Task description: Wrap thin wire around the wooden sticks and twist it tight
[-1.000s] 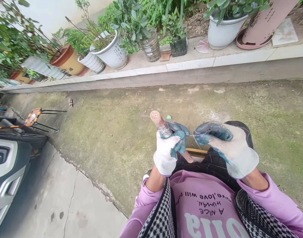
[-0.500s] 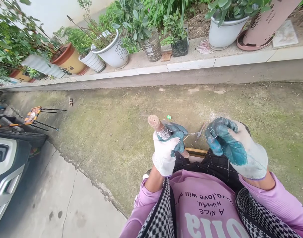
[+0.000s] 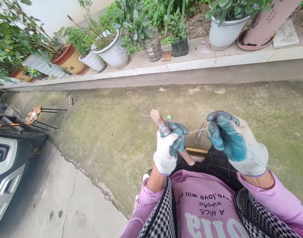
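Showing at eight o'clock is the white-and-dark front of a car (image 3: 5, 172), with a low orange-and-black woven chair (image 3: 32, 115) at nine. Just off centre toward five o'clock, the left hand (image 3: 167, 148), in a white knit glove with teal-coated fingers, is closed around a round brown wooden stick (image 3: 156, 117), one end pointing to eleven o'clock, the other to five. Thin silvery windings (image 3: 164, 129) circle the stick above that hand. Fine pale strands (image 3: 192, 132) stretch toward three o'clock to the right hand (image 3: 234, 145), gloved alike, its fingers narrowed in what looks like a pinch on them.
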The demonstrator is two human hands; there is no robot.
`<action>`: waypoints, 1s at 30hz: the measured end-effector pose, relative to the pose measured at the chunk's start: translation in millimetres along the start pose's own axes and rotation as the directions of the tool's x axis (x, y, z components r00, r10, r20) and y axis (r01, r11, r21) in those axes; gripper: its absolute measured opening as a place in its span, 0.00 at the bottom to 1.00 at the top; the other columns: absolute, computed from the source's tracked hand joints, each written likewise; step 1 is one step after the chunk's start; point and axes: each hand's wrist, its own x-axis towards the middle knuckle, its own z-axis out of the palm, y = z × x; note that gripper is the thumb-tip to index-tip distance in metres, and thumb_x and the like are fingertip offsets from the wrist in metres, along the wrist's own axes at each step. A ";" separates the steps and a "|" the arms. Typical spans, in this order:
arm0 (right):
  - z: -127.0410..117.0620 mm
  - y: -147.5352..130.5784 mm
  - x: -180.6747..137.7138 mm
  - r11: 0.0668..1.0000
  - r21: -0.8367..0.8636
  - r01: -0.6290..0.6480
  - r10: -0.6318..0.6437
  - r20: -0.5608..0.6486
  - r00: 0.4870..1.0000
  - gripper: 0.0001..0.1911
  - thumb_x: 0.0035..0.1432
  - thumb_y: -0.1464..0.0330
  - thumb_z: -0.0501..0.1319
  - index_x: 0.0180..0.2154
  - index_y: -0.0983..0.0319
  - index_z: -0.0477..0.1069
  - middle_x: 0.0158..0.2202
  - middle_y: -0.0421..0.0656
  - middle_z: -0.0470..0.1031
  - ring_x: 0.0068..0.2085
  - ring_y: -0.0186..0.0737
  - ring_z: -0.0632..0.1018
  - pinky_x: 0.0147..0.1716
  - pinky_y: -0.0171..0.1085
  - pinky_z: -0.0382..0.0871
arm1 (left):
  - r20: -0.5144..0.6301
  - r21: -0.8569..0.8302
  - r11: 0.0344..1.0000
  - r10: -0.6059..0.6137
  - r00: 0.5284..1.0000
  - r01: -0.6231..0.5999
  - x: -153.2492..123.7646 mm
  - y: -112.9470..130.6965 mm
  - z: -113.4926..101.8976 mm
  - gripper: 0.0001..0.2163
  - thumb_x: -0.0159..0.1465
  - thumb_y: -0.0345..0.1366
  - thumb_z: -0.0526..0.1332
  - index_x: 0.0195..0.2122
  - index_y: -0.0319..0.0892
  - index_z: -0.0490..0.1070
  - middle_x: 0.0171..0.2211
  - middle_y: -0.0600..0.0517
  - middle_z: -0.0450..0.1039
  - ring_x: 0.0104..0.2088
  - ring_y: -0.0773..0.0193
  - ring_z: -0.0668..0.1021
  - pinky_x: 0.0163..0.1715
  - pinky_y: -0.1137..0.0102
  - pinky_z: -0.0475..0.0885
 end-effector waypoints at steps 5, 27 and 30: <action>-6.4 18.5 0.3 0.999 0.001 0.044 -0.044 -0.024 0.999 0.21 0.62 0.53 0.80 0.51 0.55 0.84 0.32 0.38 0.81 0.24 0.35 0.76 0.21 0.34 0.73 | 0.014 -0.087 0.995 -0.045 0.999 0.046 -0.5 3.4 -1.3 0.24 0.51 0.43 0.80 0.32 0.45 0.63 0.26 0.61 0.69 0.15 0.80 0.56 0.15 0.77 0.58; 10.6 20.7 3.6 0.977 -0.191 0.091 -0.066 0.137 0.988 0.19 0.51 0.56 0.83 0.41 0.57 0.84 0.34 0.42 0.86 0.30 0.42 0.83 0.28 0.39 0.81 | -0.155 0.194 0.980 0.077 0.985 -0.046 -6.7 -3.4 7.4 0.16 0.49 0.42 0.76 0.29 0.44 0.70 0.24 0.56 0.74 0.19 0.71 0.69 0.19 0.72 0.68; 15.5 24.9 4.7 0.960 -0.264 0.092 -0.073 0.083 0.994 0.18 0.47 0.59 0.83 0.37 0.57 0.84 0.33 0.43 0.86 0.29 0.42 0.82 0.28 0.39 0.80 | -0.198 0.249 0.965 0.137 0.971 -0.086 -9.6 -3.5 7.4 0.15 0.50 0.41 0.78 0.30 0.44 0.73 0.22 0.57 0.73 0.20 0.68 0.73 0.21 0.72 0.71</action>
